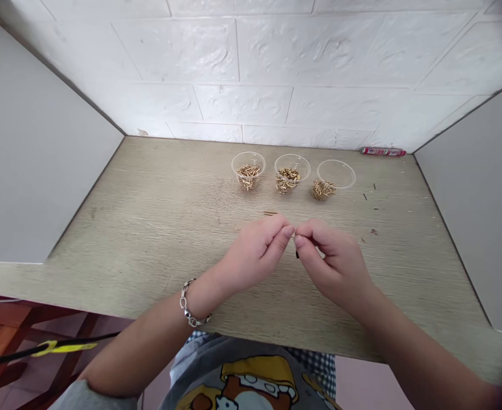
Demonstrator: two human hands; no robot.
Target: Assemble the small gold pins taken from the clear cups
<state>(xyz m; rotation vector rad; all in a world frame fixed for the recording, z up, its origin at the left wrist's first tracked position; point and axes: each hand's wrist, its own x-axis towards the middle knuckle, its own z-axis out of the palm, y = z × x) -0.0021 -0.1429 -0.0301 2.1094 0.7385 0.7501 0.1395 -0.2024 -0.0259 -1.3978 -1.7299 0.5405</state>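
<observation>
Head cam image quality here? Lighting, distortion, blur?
Head view: soft, even light, no hard glare; wide-angle distortion bows the white brick-pattern wall and tabletop edges; bottom-right corner darkens; gold pieces in the plastic cup look soft-edged.

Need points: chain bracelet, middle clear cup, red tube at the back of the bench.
chain bracelet [192,303], head view, on the links at the wrist.
middle clear plastic cup [292,155], head view, on the far rim.
red tube [382,151], head view, on the middle of its body.
</observation>
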